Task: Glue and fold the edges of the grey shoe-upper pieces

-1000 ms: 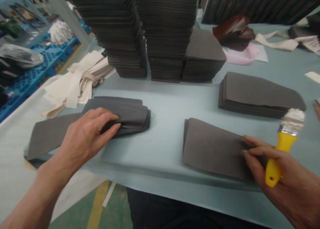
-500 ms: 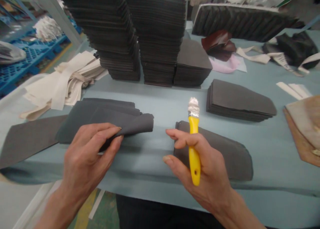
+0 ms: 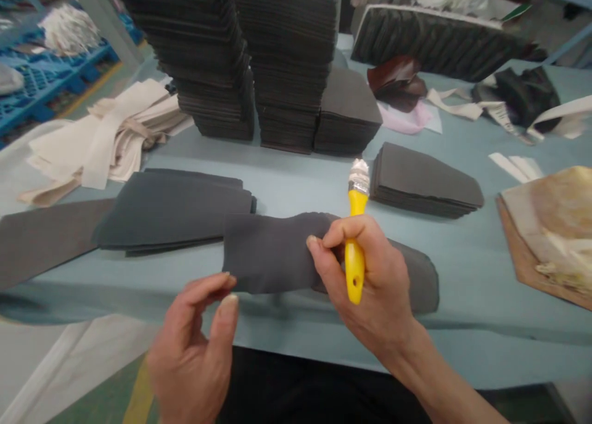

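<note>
A dark grey fabric piece (image 3: 271, 251) hangs just above the table between my two hands. My left hand (image 3: 194, 350) pinches its lower left corner with thumb and fingertips. My right hand (image 3: 370, 288) pinches its right edge and also holds a yellow-handled brush (image 3: 355, 227) upright, bristles up. To the left lies a low pile of the same dark grey pieces (image 3: 171, 211). Behind my right hand, a grey piece (image 3: 416, 282) lies flat on the pale blue table (image 3: 300, 183).
Tall stacks of dark pieces (image 3: 250, 54) stand at the back. A lower grey stack (image 3: 423, 180) sits right of the brush. Cream strips (image 3: 102, 137) lie at the left, a stained board (image 3: 550, 227) at the right, a long grey piece (image 3: 41, 239) at far left.
My left hand has pulled one piece off the left pile and carried it to the middle. My right hand, still with the brush, has taken hold of its right edge.
</note>
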The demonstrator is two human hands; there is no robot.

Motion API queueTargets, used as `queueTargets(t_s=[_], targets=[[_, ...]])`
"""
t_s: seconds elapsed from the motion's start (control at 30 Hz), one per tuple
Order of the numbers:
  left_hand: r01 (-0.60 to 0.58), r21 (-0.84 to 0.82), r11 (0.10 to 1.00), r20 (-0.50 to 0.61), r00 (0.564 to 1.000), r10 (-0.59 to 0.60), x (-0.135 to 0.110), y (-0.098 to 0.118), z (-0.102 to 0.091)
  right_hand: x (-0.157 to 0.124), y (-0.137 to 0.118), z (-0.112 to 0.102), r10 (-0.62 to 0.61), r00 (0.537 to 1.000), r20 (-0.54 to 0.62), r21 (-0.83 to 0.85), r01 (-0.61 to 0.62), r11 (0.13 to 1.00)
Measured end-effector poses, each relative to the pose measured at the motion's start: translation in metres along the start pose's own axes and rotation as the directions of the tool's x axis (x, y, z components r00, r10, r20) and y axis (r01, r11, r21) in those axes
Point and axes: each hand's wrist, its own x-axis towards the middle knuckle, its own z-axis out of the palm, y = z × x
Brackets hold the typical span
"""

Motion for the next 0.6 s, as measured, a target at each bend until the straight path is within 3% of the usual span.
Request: queueTargets(t_s=[0.03, 0.07, 0.1, 0.13, 0.17, 0.2, 0.33, 0.4, 0.5, 0.53, 0.6], targets=[[0.239, -0.091, 0.967, 0.054, 0.971, -0.235, -0.013, -0.006, -0.003, 0.0, 0.0, -0.002, 0.016, 1.0, -0.002, 0.003, -0.016, 1.0], [0.461, -0.183, 0.868, 0.189, 0.883, -0.429, -0.024, -0.012, -0.004, 0.0, 0.0, -0.004, 0.031, 0.999, -0.006, 0.007, -0.031, 0.999], [0.644, -0.259, 0.72, 0.351, 0.757, -0.551, -0.035, -0.017, -0.003, 0.0, -0.001, -0.004, 0.047, 0.999, -0.008, 0.016, -0.047, 0.999], [0.781, -0.29, 0.554, 0.511, 0.615, -0.6, -0.044, -0.019, 0.0, 0.0, -0.003, -0.005, 0.062, 0.998, -0.008, 0.028, -0.062, 0.998], [0.863, -0.303, 0.405, 0.625, 0.5, -0.599, -0.051, -0.019, 0.005, 0.0, -0.004, -0.005, 0.074, 0.997, -0.007, 0.042, -0.074, 0.996], [0.891, -0.34, 0.301, 0.676, 0.454, -0.581, -0.056, -0.016, 0.011, 0.0, -0.007, -0.004, 0.084, 0.996, -0.004, 0.057, -0.083, 0.995], [0.857, -0.513, 0.047, 0.747, 0.473, -0.466, -0.056, 0.018, 0.034, -0.002, -0.018, -0.009, 0.086, 0.996, 0.007, 0.064, -0.086, 0.994], [0.816, -0.578, -0.025, 0.743, 0.513, -0.429, -0.045, 0.036, 0.04, -0.004, -0.025, -0.017, 0.08, 0.997, 0.004, 0.029, -0.08, 0.996], [0.734, -0.678, -0.041, 0.651, 0.574, -0.498, -0.028, 0.055, 0.048, -0.01, -0.034, -0.034, 0.104, 0.994, -0.039, -0.05, -0.106, 0.993], [0.715, -0.698, -0.035, 0.608, 0.567, -0.555, -0.022, 0.059, 0.05, -0.013, -0.034, -0.04, 0.114, 0.991, -0.064, -0.083, -0.119, 0.989], [0.705, -0.709, -0.014, 0.52, 0.509, -0.686, -0.014, 0.064, 0.056, -0.019, -0.032, -0.053, 0.13, 0.985, -0.11, -0.15, -0.146, 0.978]])
